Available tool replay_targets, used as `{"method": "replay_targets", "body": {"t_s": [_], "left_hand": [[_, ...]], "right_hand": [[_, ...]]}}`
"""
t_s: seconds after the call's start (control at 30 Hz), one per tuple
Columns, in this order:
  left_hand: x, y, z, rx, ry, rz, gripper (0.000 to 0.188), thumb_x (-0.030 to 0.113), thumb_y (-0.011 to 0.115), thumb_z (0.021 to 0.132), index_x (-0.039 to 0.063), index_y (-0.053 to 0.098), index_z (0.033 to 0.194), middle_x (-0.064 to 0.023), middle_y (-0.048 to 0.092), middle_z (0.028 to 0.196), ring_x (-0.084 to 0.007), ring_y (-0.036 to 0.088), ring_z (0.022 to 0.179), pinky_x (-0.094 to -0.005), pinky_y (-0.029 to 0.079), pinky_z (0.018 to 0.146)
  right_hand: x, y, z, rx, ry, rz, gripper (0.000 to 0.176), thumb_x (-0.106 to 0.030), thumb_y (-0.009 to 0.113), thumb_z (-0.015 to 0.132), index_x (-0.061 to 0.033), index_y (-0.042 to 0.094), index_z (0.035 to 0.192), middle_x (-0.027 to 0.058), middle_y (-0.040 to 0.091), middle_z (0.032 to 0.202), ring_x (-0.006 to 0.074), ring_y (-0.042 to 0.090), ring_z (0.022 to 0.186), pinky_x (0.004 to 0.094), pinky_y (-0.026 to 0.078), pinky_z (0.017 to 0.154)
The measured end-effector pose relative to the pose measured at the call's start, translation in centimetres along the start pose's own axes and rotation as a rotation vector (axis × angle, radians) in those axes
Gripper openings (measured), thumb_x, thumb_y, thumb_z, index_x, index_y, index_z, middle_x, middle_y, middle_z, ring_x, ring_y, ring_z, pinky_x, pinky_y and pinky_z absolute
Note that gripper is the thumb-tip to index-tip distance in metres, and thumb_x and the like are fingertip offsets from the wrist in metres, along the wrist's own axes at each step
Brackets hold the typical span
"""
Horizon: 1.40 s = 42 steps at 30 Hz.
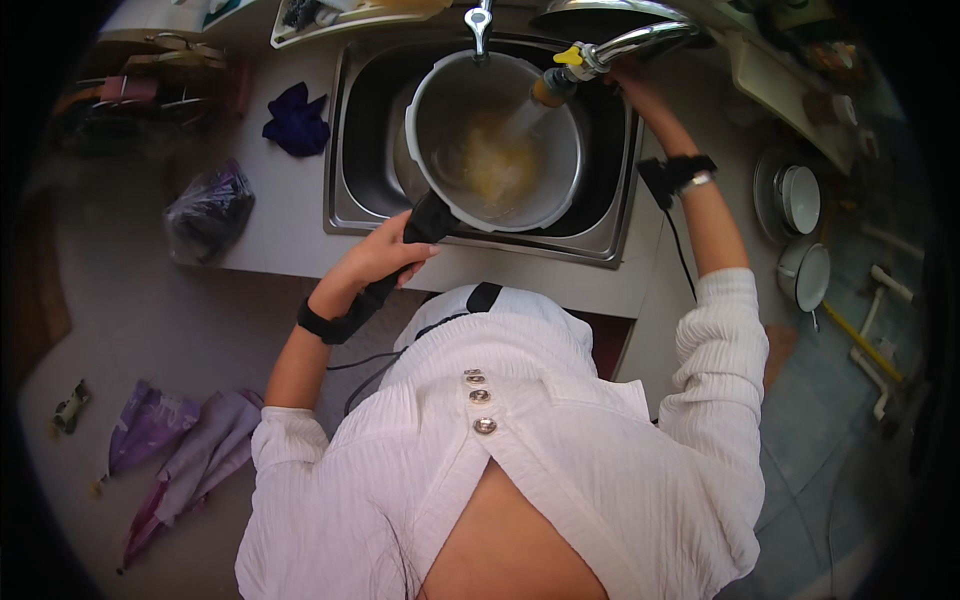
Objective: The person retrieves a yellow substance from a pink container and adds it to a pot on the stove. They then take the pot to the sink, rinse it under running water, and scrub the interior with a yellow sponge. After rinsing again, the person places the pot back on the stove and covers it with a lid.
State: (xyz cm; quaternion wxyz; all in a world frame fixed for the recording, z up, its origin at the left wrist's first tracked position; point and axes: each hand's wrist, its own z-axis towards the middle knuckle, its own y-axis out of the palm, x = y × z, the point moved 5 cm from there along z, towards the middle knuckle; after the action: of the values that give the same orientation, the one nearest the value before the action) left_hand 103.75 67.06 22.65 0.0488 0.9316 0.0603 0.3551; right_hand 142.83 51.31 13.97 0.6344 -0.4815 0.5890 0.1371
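My left hand (381,251) is wrapped around the black handle (433,217) of a metal pot (442,176), apparently a pressure cooker body. The pot is over the stainless steel sink (358,212). Water streams into it from a hose-like nozzle (553,86) on the curved chrome faucet (641,39), which has a yellow lever (568,56). Inside, the water looks cloudy around yellowish contents (495,161). My right hand (630,81) reaches behind the faucet at the sink's right rim. Its fingers are dim and partly hidden, so its grip is unclear.
A dark blue cloth (296,121) and a plastic bag (211,210) sit on the counter left of the sink. A second chrome fitting (478,26) rises behind the pot. White enamel cups (801,199) are at the right. Purple cloth items (154,427) show at lower left.
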Motion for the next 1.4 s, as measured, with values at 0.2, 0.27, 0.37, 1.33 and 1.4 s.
{"method": "replay_targets", "body": {"t_s": [0.2,0.27,0.37,1.33,1.4], "left_hand": [[-0.1,-0.2,-0.2,-0.017,0.013,0.003,0.022,0.014,0.063,0.086,0.003,0.047,0.097,0.0005,0.051,0.058,-0.0068,0.045,0.039,-0.0215,0.036,0.038],[-0.1,-0.2,-0.2,-0.025,0.012,0.014,0.022,0.014,0.063,0.086,0.004,0.047,0.097,0.0006,0.051,0.058,-0.0068,0.045,0.040,-0.0214,0.036,0.039],[-0.1,-0.1,-0.3,-0.028,-0.001,0.034,0.023,0.014,0.063,0.087,0.003,0.046,0.099,0.0005,0.052,0.059,-0.0067,0.045,0.040,-0.0213,0.036,0.039],[-0.4,-0.8,-0.1,-0.017,0.004,0.042,0.029,0.013,0.064,0.086,0.001,0.045,0.105,0.0001,0.050,0.058,-0.0071,0.044,0.040,-0.0220,0.036,0.039],[-0.5,-0.9,-0.1,-0.007,-0.018,0.054,0.029,0.013,0.064,0.086,0.002,0.045,0.104,0.0001,0.050,0.058,-0.0070,0.044,0.040,-0.0220,0.035,0.039]], "right_hand": [[-3.4,0.5,-7.3,0.149,-0.284,-0.591,0.031,-0.013,0.057,0.083,-0.0055,0.059,0.113,0.0106,0.064,0.100,0.0284,0.062,0.090,0.0385,0.050,0.076],[-4.7,5.9,-8.7,-0.183,-0.327,-0.610,0.036,-0.008,0.055,0.081,-0.0063,0.057,0.117,0.0138,0.062,0.105,0.0322,0.061,0.095,0.0410,0.050,0.082],[-6.9,16.1,-10.0,-0.721,-0.475,-0.469,0.045,-0.007,0.051,0.082,-0.0060,0.051,0.126,0.0180,0.056,0.119,0.0351,0.056,0.109,0.0422,0.047,0.091],[-7.0,26.2,-6.3,-1.075,-0.329,-0.630,0.061,-0.031,0.047,0.087,-0.0023,0.038,0.139,0.0193,0.031,0.148,0.0297,0.039,0.132,0.0393,0.035,0.106],[-6.2,25.5,-6.0,-0.989,-0.200,-0.726,0.061,-0.030,0.044,0.087,-0.0003,0.037,0.139,0.0188,0.028,0.149,0.0294,0.036,0.134,0.0397,0.033,0.108]]}}
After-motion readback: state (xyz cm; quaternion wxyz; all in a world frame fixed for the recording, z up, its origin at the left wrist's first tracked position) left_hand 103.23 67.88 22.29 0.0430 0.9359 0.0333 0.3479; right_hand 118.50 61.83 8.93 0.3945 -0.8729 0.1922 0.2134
